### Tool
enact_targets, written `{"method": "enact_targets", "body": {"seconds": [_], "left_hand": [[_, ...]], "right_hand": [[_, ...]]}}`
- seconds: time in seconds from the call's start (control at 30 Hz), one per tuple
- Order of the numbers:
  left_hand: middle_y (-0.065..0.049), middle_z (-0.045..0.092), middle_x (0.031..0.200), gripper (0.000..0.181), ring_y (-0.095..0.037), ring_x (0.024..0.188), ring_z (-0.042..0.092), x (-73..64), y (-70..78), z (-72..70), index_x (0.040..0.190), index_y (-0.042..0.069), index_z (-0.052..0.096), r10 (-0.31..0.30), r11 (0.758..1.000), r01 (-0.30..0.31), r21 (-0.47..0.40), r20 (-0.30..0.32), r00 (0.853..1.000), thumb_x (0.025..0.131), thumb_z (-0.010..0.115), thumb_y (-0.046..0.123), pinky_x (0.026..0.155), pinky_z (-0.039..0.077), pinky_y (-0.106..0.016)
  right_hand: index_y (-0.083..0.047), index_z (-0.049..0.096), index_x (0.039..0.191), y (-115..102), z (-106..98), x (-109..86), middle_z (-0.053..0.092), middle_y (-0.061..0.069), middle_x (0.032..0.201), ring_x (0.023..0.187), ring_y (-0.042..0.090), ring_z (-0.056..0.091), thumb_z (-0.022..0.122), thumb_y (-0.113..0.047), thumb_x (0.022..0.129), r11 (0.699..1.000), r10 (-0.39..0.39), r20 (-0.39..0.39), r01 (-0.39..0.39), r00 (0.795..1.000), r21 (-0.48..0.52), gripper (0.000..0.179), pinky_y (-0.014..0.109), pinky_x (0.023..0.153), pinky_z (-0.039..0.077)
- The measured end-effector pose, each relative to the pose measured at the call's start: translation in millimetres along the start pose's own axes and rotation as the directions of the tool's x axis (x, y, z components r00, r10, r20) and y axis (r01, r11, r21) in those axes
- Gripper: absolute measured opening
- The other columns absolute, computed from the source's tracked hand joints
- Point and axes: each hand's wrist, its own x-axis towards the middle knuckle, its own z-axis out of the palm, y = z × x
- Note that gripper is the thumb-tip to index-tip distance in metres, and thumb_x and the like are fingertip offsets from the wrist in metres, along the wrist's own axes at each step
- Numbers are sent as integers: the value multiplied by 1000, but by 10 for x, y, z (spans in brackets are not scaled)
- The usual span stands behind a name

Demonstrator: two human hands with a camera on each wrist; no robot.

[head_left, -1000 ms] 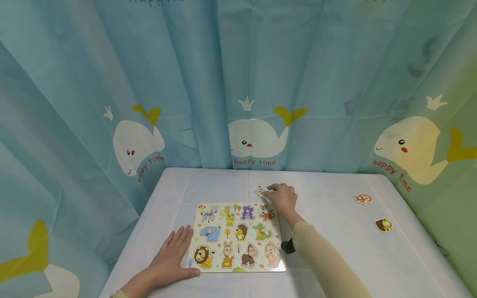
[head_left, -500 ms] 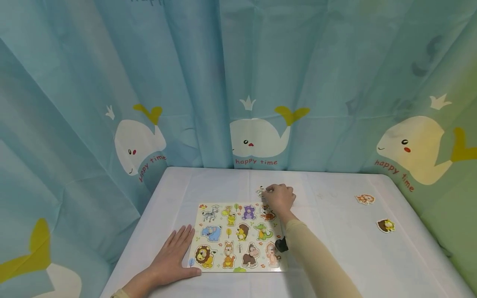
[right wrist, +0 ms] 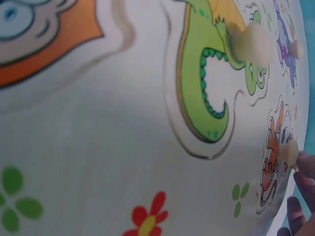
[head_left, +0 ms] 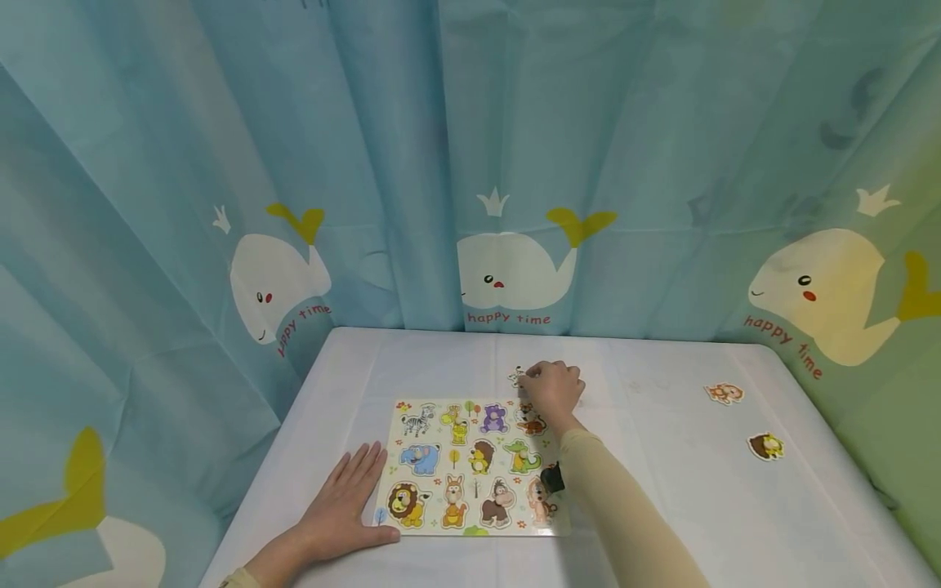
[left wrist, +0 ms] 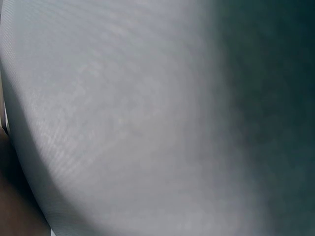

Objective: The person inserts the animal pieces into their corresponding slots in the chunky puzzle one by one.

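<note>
The animal puzzle board (head_left: 503, 474) lies flat on the table, its animal shapes in three rows. My left hand (head_left: 340, 506) lies with fingers straight beside the board's left edge, the thumb at its front left corner. Past the board's back edge, my right hand (head_left: 555, 392) pinches at a small black-and-white zebra puzzle piece (head_left: 515, 374), which its fingers partly cover. In the right wrist view, right-hand fingertips (right wrist: 307, 164) show at the right edge, beyond the tiger piece (right wrist: 273, 157) with its round wooden knob. The crocodile piece (right wrist: 211, 93) also has a knob.
Two loose pieces lie on the right of the table (head_left: 662, 490): a monkey piece (head_left: 724, 393) and a brown-and-yellow hedgehog piece (head_left: 766, 446). A blue curtain (head_left: 397, 163) with whales hangs behind. The left wrist view shows mostly blurred pale cloth (left wrist: 123, 118).
My right forearm has shifted slightly left over the board's right edge, while the right fingers stay at the zebra piece. My left hand keeps its place beside the board.
</note>
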Motion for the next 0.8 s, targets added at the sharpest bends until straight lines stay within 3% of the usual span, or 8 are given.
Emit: {"method": "enact_targets", "body": {"seconds": [0.2, 0.6, 0.8], "left_hand": [[-12, 17, 170, 128, -33, 157, 9, -1, 22, -21, 162, 3, 25, 14, 1000, -13, 11, -12, 1000, 72, 66, 84, 125, 5, -52], [-10, 15, 171, 128, -30, 157, 5, -12, 13, -21, 163, 5, 23, 6, 1000, -6, 3, -2, 1000, 72, 64, 85, 126, 2, -48], [-13, 17, 170, 127, -34, 157, 9, -7, 20, -27, 162, 2, 24, 29, 1000, -28, 2, -15, 999, 74, 66, 83, 125, 5, -53]], "right_hand": [[-9, 78, 93, -10, -15, -19, 65, 16, 106, 107, 39, 49, 74, -31, 92, 1000, -1, -12, 1, 1000, -6, 22, 56, 92, 38], [-9, 76, 86, -36, 16, -28, 65, 14, 100, 105, 38, 49, 75, -30, 91, 999, -16, -45, 15, 999, -39, 22, 56, 90, 39], [-8, 76, 85, -31, 50, -15, 65, 14, 98, 102, 38, 50, 75, -28, 92, 998, -35, -65, 31, 997, -59, 21, 56, 88, 39]]}}
